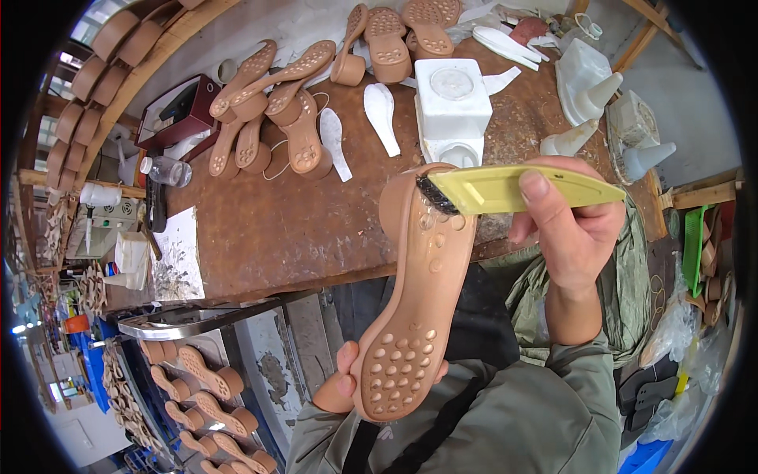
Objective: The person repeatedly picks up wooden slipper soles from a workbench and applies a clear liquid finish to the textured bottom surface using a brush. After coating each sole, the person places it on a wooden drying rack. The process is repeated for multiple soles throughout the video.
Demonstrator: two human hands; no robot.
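A tan heeled shoe sole [426,292] is held up in front of me, its toe end low and its block heel toward the table. My left hand [343,378] grips it by the toe end, with fingers on both edges. In my right hand [576,225] is a yellow-green handled brush [513,189], pinched between thumb and fingers. The brush's dark bristles touch the sole's upper surface at the heel end, where it looks wet and shiny. Several dimples cover the toe part of the sole.
On the brown table [260,237], several more tan soles [304,130] lie at the back. A white box-shaped container [452,103] stands beyond the held sole, near white insole pieces [381,118]. White bottles [596,95] stand at right. At lower left, a rack holds soles [209,371].
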